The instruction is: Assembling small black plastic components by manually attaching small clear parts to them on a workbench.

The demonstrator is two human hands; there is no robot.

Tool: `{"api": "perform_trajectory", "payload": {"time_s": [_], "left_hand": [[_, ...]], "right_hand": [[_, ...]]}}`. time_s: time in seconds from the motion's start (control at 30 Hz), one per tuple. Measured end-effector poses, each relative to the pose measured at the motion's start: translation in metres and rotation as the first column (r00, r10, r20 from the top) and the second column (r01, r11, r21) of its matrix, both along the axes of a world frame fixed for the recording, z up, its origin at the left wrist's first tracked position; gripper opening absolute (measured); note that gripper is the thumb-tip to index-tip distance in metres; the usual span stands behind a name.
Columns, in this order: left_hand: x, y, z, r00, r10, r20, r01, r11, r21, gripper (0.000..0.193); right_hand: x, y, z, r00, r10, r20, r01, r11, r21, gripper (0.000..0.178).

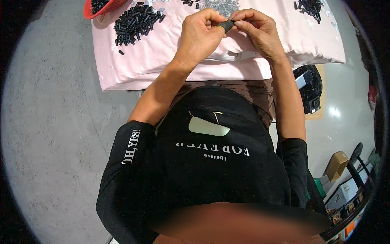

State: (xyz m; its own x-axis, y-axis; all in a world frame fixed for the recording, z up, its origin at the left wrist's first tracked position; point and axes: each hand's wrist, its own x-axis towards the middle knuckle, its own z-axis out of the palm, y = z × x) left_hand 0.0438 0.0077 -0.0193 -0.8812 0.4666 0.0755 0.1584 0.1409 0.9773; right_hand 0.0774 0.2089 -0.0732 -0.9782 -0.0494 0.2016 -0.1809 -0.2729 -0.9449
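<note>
Both hands are up over a pink cushion [170,61] that lies across the person's lap and serves as the work surface. Left hand [199,36] and right hand [258,30] meet fingertip to fingertip, both grips pinched together on one small black tube piece [226,25] held between them just above the cushion. A yellowish band shows at the tip of a left finger, touching the piece.

Surface: the pink fabric is slightly wrinkled, with faint white print. A big pile of black tube pieces [136,22] lies at the upper left of the cushion, a few strays beside it. A red basket [101,9] at the top left corner holds more of the same. A pile of small grey metal parts [221,6] sits at the top centre, just beyond the hands. A smaller black heap [310,7] lies at the top right.

Room: grey concrete floor [53,122] to the left, glossy pale floor to the right. A black device [310,87] sits beside the right forearm. Cardboard boxes [337,164] and cluttered bins are at the lower right edge.
</note>
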Motion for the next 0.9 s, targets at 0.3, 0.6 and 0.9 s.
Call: {"api": "perform_trajectory", "payload": {"time_s": [0.3,0.6,0.9], "left_hand": [[-0.002,0.003,0.0,0.979,-0.046,0.199,0.017,0.989,0.147,0.013],[-0.001,-0.002,0.003,0.986,-0.087,0.143,0.061,0.982,0.177,0.013],[0.004,-0.004,0.002,0.989,-0.09,0.12,0.058,0.967,0.246,0.012]], "right_hand": [[-0.002,0.003,-0.007,1.0,-0.012,0.014,0.013,0.994,-0.111,0.016],[-0.003,0.004,-0.009,0.999,-0.031,0.025,0.034,0.992,-0.118,0.021],[-0.004,0.004,-0.005,0.998,0.022,0.051,-0.012,0.983,-0.183,0.023]]}}
